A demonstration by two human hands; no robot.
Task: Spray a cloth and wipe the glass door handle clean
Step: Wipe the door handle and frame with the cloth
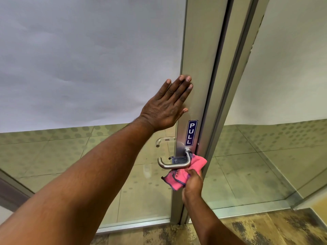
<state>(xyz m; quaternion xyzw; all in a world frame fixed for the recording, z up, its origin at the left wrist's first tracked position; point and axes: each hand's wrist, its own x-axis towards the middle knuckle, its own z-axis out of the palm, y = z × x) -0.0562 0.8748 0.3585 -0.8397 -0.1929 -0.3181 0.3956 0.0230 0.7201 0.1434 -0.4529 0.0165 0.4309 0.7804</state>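
A silver lever door handle [174,164] sticks out from the metal stile of the glass door [198,68], just below a blue PULL sticker [191,133]. My right hand [192,185] grips a pink cloth [184,174] with dark edging and presses it against the handle's right end, near its pivot. My left hand [169,103] lies flat with fingers spread against the door stile, above the sticker. No spray bottle is in view.
A second handle [161,140] shows through the glass on the door's far side. Frosted film covers the upper glass; the lower glass has a dotted band. A fixed glass panel [274,121] stands to the right. Patterned carpet [265,228] lies below.
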